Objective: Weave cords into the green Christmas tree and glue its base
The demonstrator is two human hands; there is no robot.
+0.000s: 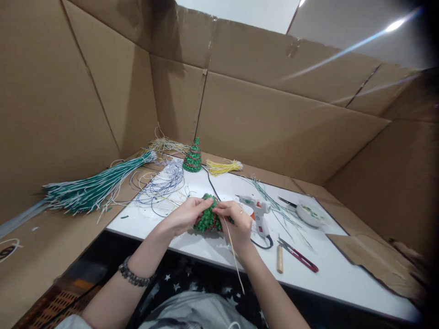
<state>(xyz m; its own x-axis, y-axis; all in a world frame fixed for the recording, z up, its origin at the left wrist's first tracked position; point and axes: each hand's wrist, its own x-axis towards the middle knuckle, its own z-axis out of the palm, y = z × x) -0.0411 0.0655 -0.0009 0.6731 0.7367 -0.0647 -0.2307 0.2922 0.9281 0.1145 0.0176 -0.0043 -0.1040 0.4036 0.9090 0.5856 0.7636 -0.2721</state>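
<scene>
A green beaded cone with red strands (206, 221) lies tilted near the white table's front edge, between my two hands. My left hand (188, 212) grips its left side, with the thumb on top of the beads. At its right side, the fingers of my right hand (236, 218) are pinched together around a pale thin cord (233, 253), whose tail hangs down past the table edge. Part of the cone is hidden behind my fingers. A similar green beaded cone (192, 157) stands upright at the back of the table.
Teal and white wires (103, 185) lie at left, beside tangled blue strands (164, 183). Yellow wires (224, 167) are at the back. Rightward are a glue gun (261, 214), a wooden-handled tool (280, 259), red-handled snips (303, 259), a knife (287, 202) and a bowl (310, 215). Cardboard walls surround the table.
</scene>
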